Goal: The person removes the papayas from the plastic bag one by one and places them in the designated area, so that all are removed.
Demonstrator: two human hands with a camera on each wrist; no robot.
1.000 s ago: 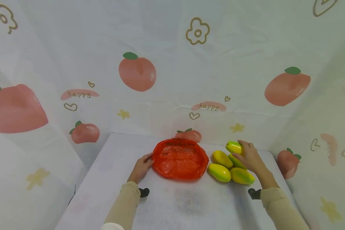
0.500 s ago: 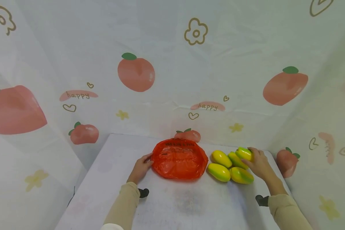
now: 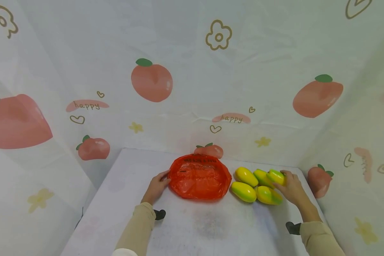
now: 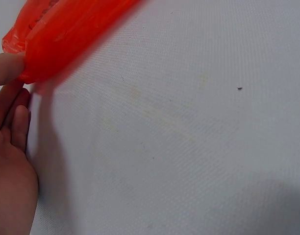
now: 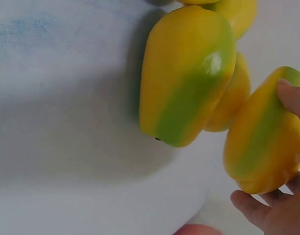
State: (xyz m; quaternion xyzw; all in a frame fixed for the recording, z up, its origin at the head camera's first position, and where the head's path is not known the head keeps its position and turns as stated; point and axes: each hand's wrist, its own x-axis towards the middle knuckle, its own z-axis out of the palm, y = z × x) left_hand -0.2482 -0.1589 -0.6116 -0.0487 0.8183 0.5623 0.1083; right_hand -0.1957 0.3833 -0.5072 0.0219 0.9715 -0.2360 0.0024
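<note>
A red plastic bag [image 3: 200,177] with black lettering lies spread in a rounded shape, its rim raised. At its left edge my left hand [image 3: 156,187] pinches the rim; in the left wrist view the thumb lies over the red film [image 4: 66,44]. To the right my right hand [image 3: 292,187] grips a yellow-green papaya [image 3: 276,177], thumb on one side and fingers on the other. The right wrist view has this held papaya [image 5: 265,137] beside a larger-looking one [image 5: 189,73]. Several papayas sit clustered between the bag and my right hand, including one nearest the bag [image 3: 244,192].
The white table [image 3: 195,231] runs back to a fabric backdrop [image 3: 185,128] printed with peaches and hearts. Fabric walls also stand at left and right. A black fitting [image 3: 160,214] shows at my left wrist and another [image 3: 293,228] at my right.
My right hand has moved right and a little nearer with the papaya, from the back of the cluster to its right side. My left hand and the bag have stayed put.
</note>
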